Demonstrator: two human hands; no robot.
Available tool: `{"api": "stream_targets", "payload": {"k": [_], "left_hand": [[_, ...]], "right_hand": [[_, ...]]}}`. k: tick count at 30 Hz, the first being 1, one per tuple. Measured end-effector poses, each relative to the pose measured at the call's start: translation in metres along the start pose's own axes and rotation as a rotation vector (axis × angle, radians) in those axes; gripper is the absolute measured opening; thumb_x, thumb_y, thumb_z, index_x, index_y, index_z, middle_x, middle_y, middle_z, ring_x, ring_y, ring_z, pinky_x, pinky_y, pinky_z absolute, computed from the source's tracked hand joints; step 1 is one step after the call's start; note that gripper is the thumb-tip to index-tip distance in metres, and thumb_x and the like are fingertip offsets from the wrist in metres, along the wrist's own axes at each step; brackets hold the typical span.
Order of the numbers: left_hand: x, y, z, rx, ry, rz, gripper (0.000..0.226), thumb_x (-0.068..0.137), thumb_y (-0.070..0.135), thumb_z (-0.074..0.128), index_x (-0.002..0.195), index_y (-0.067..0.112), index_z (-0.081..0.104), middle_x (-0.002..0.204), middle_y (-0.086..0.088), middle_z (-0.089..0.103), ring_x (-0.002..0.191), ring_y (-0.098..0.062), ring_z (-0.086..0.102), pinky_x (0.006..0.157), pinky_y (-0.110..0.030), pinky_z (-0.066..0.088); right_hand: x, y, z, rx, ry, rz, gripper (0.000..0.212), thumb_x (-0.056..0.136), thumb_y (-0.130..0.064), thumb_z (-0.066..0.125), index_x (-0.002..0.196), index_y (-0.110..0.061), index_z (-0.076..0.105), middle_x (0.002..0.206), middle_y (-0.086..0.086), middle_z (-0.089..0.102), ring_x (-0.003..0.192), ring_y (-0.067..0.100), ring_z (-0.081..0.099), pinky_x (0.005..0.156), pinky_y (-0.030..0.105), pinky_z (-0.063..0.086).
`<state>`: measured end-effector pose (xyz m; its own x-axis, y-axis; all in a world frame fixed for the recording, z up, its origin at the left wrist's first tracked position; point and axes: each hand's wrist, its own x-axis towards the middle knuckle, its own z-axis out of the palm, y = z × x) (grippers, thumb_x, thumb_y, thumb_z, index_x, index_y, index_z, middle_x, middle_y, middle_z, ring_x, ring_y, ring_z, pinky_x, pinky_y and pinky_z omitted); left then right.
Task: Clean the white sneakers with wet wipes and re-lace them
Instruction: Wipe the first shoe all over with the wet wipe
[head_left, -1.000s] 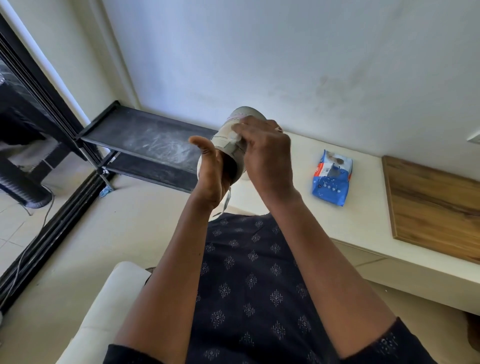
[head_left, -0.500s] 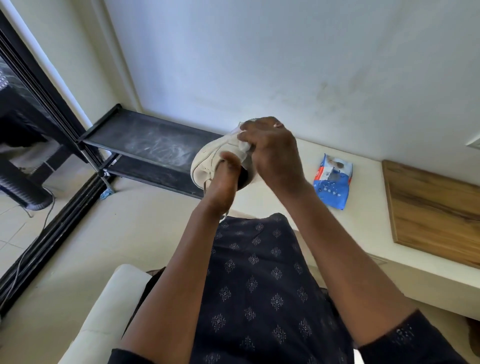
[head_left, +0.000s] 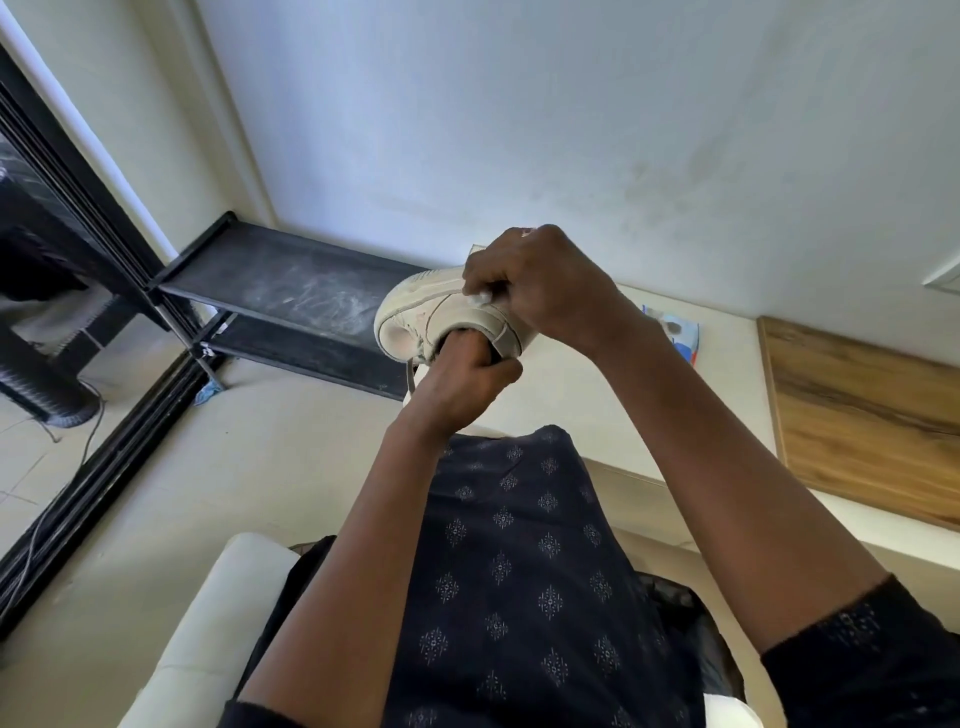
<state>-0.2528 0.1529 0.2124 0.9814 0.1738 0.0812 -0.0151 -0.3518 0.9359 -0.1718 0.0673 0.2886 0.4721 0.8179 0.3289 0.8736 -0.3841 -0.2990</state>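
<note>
1. Wiping is the step in hand: the sneaker (head_left: 441, 312) is held in the air over the lap, in front of the pale ledge (head_left: 727, 389).
2. Left hand (head_left: 462, 384): fingers tucked into the shoe's opening, gripping it.
3. Right hand (head_left: 540, 286): curled round a wet wipe (head_left: 480, 298), pressing it on the side panel.
4. Next, as I judge it: turn the shoe to reach unwiped parts. Fresh wipes are in the blue pack (head_left: 680, 338) on the ledge. Lacing is not yet done; one lace (head_left: 410, 379) dangles.

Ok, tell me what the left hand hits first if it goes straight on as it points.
Probably the inside of the sneaker: the left hand has its fingers in the opening; the rest is hidden.
</note>
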Motion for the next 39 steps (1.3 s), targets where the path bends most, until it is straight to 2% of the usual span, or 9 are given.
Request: {"api": "stream_targets", "payload": {"k": [7,12,15,17,21,26,31,34,39], "left_hand": [[0.001,0.013,-0.002,-0.681,0.138,-0.074,0.025,0.053,0.0,0.042,0.075,0.012,0.039,0.067,-0.011,0.03,0.061,-0.022,0.016,0.057,-0.035,0.011],[0.002,0.017,-0.022,-1.129,0.094,0.004,0.045,0.055,0.018,0.054,0.095,-0.001,0.053,0.082,-0.013,0.055,0.078,-0.022,0.052,0.068,-0.03,0.047],[0.003,0.017,-0.034,-1.178,0.077,0.051,0.065,0.072,0.051,0.06,0.111,0.0,0.054,0.093,-0.013,0.06,0.086,-0.023,0.058,0.079,-0.033,0.048],[0.003,0.016,-0.038,-1.175,0.078,0.065,0.086,0.081,0.072,0.028,0.119,-0.001,0.051,0.099,-0.015,0.06,0.093,-0.024,0.058,0.085,-0.034,0.047],[0.003,0.014,-0.039,-1.155,0.045,0.078,0.101,0.074,0.076,0.004,0.119,-0.001,0.051,0.105,-0.013,0.061,0.104,-0.023,0.058,0.094,-0.032,0.046],[0.001,0.014,-0.035,-1.162,-0.011,0.045,0.105,0.069,0.079,0.006,0.123,-0.002,0.046,0.116,-0.017,0.055,0.12,-0.03,0.048,0.111,-0.044,0.03],[0.006,0.005,-0.035,-1.246,0.007,0.002,0.101,0.066,0.09,0.013,0.106,0.004,0.047,0.099,-0.012,0.049,0.1,-0.028,0.047,0.103,-0.041,0.032],[0.007,0.003,-0.038,-1.277,0.07,0.006,0.117,0.068,0.089,-0.005,0.125,0.0,0.047,0.106,-0.016,0.055,0.091,-0.026,0.053,0.081,-0.033,0.042],[0.006,0.006,-0.036,-1.269,0.11,-0.017,0.114,0.071,0.087,-0.006,0.116,0.0,0.053,0.099,-0.012,0.058,0.09,-0.023,0.057,0.082,-0.031,0.049]], "right_hand": [[-0.019,-0.002,0.013,0.091,0.467,-0.148,0.021,0.081,0.003,0.052,0.075,0.004,0.072,0.082,0.012,0.072,0.079,0.027,0.066,0.074,0.022,0.044],[-0.022,-0.002,0.039,0.125,0.699,-0.08,0.022,0.072,0.019,0.062,0.08,0.002,0.073,0.091,0.012,0.072,0.084,0.021,0.066,0.077,0.025,0.053],[-0.031,-0.01,0.061,0.158,0.714,-0.001,0.026,0.068,0.022,0.067,0.083,0.002,0.074,0.093,0.011,0.072,0.086,0.016,0.067,0.081,0.016,0.051],[-0.032,-0.017,0.067,0.176,0.701,0.012,0.028,0.068,0.022,0.065,0.086,0.003,0.073,0.094,0.012,0.072,0.089,0.017,0.067,0.084,0.018,0.051],[-0.011,-0.033,0.051,0.168,0.701,-0.045,0.025,0.08,0.001,0.049,0.086,0.004,0.073,0.092,0.015,0.072,0.085,0.023,0.069,0.078,0.021,0.051],[0.0,-0.038,0.051,0.098,0.57,-0.149,0.031,0.076,0.012,0.049,0.092,0.002,0.073,0.1,0.017,0.07,0.094,0.03,0.067,0.082,0.035,0.054],[-0.021,-0.03,0.065,0.127,0.633,-0.16,0.025,0.081,0.009,0.049,0.09,0.005,0.072,0.099,0.017,0.07,0.094,0.03,0.066,0.086,0.03,0.051],[-0.039,-0.026,0.081,0.13,0.653,-0.125,0.019,0.077,0.015,0.062,0.087,0.004,0.073,0.098,0.014,0.071,0.092,0.025,0.067,0.083,0.029,0.054],[-0.027,-0.032,0.078,0.184,0.66,-0.09,0.022,0.073,0.019,0.061,0.085,0.004,0.073,0.095,0.015,0.071,0.088,0.027,0.068,0.079,0.033,0.054]]}}
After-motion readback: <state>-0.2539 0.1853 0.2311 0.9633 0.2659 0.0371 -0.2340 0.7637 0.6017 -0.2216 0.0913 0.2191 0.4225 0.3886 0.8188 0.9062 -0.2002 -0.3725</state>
